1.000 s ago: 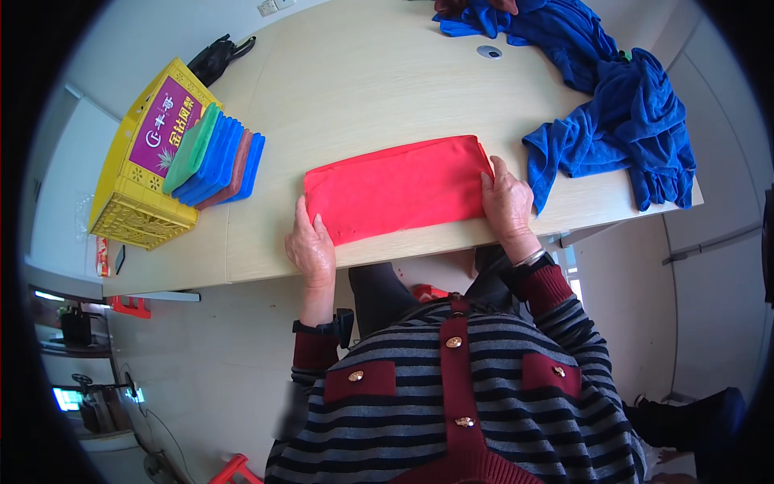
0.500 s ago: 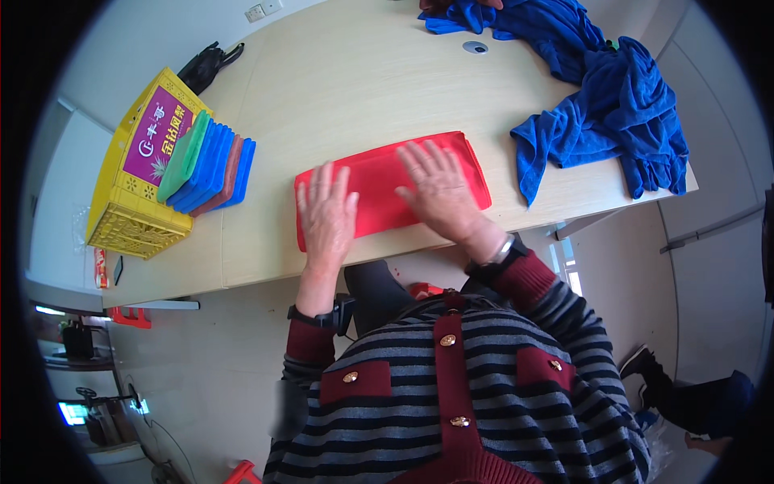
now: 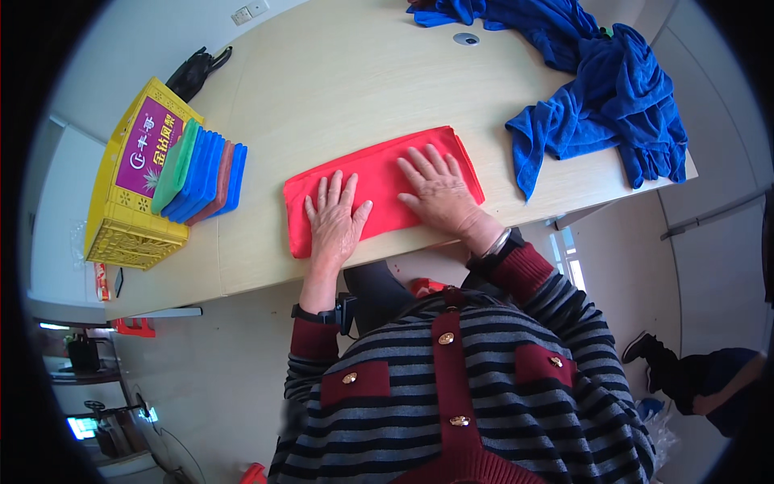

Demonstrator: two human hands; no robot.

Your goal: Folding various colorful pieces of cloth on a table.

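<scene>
A folded red cloth (image 3: 379, 181) lies flat near the table's front edge, longer from side to side than front to back. My left hand (image 3: 334, 224) rests palm down on its left part, fingers spread. On its right part my right hand (image 3: 438, 194) lies palm down too, with the fingers apart. Neither hand grips anything. Several folded layers show at the cloth's right end.
On the left stands a yellow crate (image 3: 133, 218) with a purple label; folded green, blue and brown cloths (image 3: 201, 173) lean by it. Crumpled blue cloths (image 3: 613, 105) are heaped on the right of the table (image 3: 322, 89). Behind the crate lies a black object (image 3: 197, 71).
Both hands have come down flat on the red cloth, the left one slightly lower and with its fingers more spread. The view has shifted a little.
</scene>
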